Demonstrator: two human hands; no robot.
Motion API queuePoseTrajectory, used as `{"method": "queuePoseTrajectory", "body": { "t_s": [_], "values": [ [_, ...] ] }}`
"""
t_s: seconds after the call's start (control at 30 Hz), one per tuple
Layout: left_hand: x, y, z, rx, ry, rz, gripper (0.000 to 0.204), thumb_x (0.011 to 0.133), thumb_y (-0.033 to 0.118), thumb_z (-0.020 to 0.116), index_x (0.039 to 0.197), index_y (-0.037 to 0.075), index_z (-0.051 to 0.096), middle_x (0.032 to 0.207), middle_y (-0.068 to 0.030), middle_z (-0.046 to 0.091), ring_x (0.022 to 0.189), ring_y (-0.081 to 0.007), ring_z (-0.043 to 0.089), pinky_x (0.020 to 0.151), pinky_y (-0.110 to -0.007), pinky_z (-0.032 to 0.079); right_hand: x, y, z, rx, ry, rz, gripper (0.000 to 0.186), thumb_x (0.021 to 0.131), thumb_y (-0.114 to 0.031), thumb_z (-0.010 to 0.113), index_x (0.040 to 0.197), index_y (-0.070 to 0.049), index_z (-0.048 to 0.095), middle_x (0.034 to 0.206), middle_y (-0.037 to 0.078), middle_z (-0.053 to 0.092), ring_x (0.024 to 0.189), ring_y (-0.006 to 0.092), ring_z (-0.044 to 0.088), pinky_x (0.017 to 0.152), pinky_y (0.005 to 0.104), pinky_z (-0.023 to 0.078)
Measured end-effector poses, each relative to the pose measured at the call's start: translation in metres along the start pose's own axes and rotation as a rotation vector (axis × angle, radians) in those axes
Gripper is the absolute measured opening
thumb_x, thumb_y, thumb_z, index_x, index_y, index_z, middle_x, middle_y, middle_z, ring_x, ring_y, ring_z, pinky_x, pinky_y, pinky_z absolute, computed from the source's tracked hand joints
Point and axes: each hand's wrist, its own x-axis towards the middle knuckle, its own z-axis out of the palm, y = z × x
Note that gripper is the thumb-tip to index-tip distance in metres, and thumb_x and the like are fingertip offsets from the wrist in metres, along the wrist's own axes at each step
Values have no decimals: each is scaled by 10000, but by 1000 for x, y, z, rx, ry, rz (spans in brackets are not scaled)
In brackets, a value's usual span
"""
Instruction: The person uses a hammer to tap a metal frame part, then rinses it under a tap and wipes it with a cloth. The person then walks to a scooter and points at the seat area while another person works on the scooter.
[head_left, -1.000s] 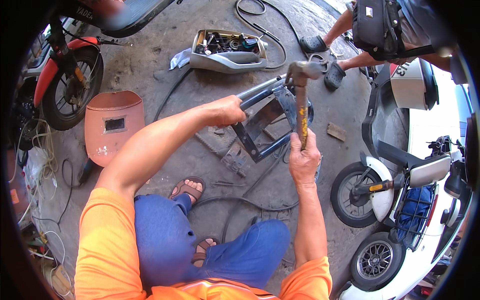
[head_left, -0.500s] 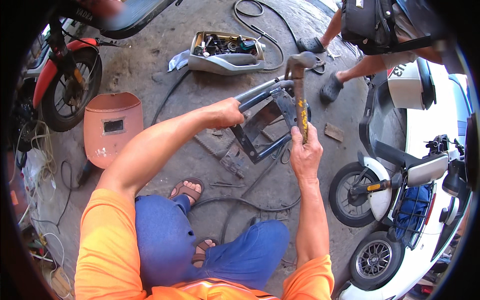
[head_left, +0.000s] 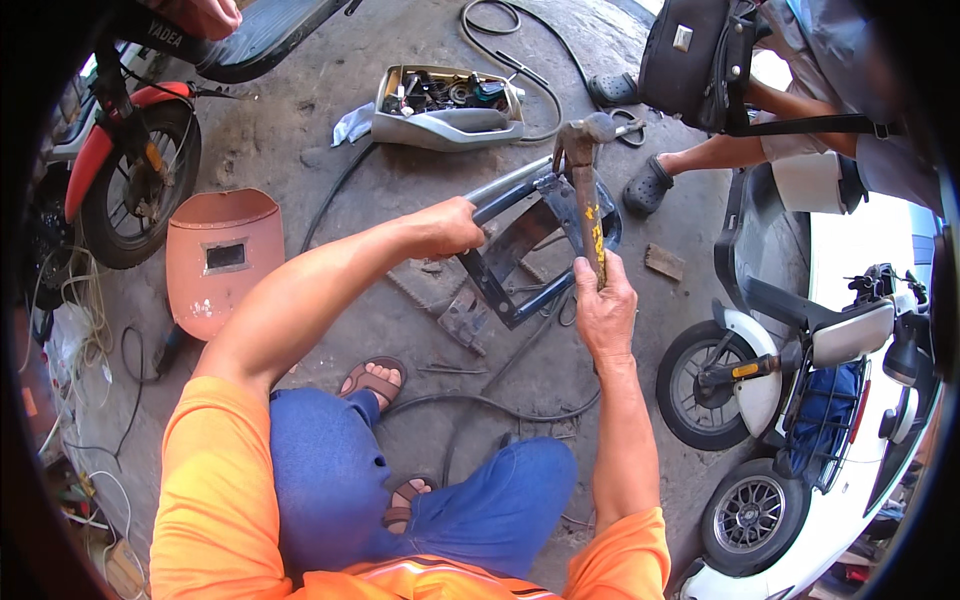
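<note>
My left hand (head_left: 452, 228) is closed round a tube of a dark metal frame (head_left: 488, 288), holding it tilted above the ground. The frame has dark bars, a flat plate with holes and a paler silver tube at its far side. In my right hand (head_left: 606, 310) is a hammer (head_left: 588, 205), gripped low on its worn handle with yellow paint patches. The hammer's head is over the frame's far right end; whether it touches the metal I cannot tell. Beneath the frame, a rusty metal bracket (head_left: 465, 318) lies on the floor.
A grey tub (head_left: 455, 130) of tools and parts stands ahead. To the left are a welding mask (head_left: 222, 280) and a red-fendered scooter (head_left: 150, 170). A person's clog (head_left: 648, 185), a parked scooter (head_left: 705, 385) and a white car (head_left: 860, 440) are on the right. Cables (head_left: 500, 405) cross the floor.
My right hand has shifted slightly left with the hammer, whose head is lower and further left over the frame. The person at the right has moved, their black bag further left.
</note>
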Motion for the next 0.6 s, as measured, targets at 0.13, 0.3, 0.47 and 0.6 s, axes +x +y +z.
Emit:
{"method": "queuePoseTrajectory", "body": {
  "t_s": [0.13, 0.3, 0.47, 0.6],
  "values": [
    [3, -7, 1, 1, 7, 12, 119, 766, 125, 541, 736, 12, 519, 540, -37, 452, 408, -133, 410, 376, -317, 310, 0, -14, -5, 41, -24, -2, 275, 882, -212, 622, 1076, -22, 574, 802, 206, 639, 767, 363, 654, 654, 387, 491],
    [-1, 0, 4, 29, 29, 44, 126, 771, 124, 540, 737, 5, 522, 548, -34, 453, 432, -130, 421, 393, -319, 320, -9, -9, 0, -72, -89, 26, 288, 878, -208, 625, 1085, -15, 569, 822, 202, 644, 789, 366, 656, 668, 388, 495],
    [3, -4, 3, 18, 33, 27, 133, 777, 124, 543, 737, 0, 521, 560, -32, 453, 448, -125, 414, 404, -311, 315, -11, -10, -2, 86, -20, -25, 350, 871, -242, 644, 1116, -6, 558, 816, 217, 634, 762, 358, 649, 673, 377, 496],
    [2, -6, 4, 0, 13, 10, 130, 781, 122, 543, 728, 7, 516, 546, -24, 435, 431, -120, 400, 390, -317, 292, -13, -12, -5, -25, -134, 81, 317, 879, -228, 634, 1101, -11, 572, 818, 199, 640, 757, 320, 655, 680, 351, 495]
  ]
}}
